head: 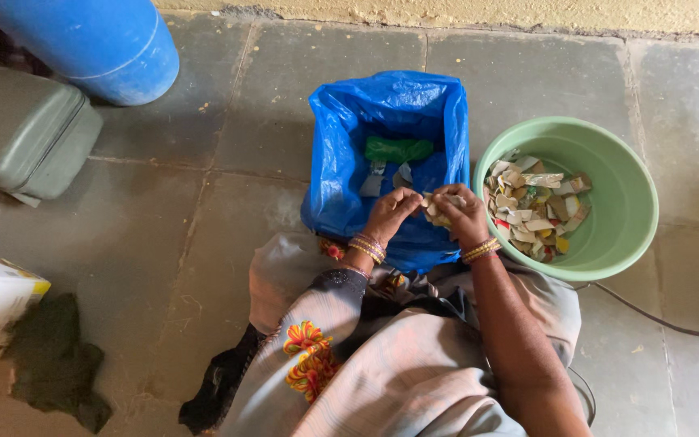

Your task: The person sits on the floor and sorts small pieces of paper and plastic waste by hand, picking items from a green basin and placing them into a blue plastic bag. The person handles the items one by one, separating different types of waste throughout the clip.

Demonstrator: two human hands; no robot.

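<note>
While I sit behind the blue bag, my left hand and right hand together pinch a paper scrap; the green basin stands just beside the bag.

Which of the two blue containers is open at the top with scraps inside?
The blue plastic bag before the hands; the blue drum at top left lies apart, its inside unseen.

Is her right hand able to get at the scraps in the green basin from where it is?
Probably yes. The right hand sits just beside the green basin, whose top is open, and the scraps lie uncovered near that rim. It already holds some pieces, though.
</note>
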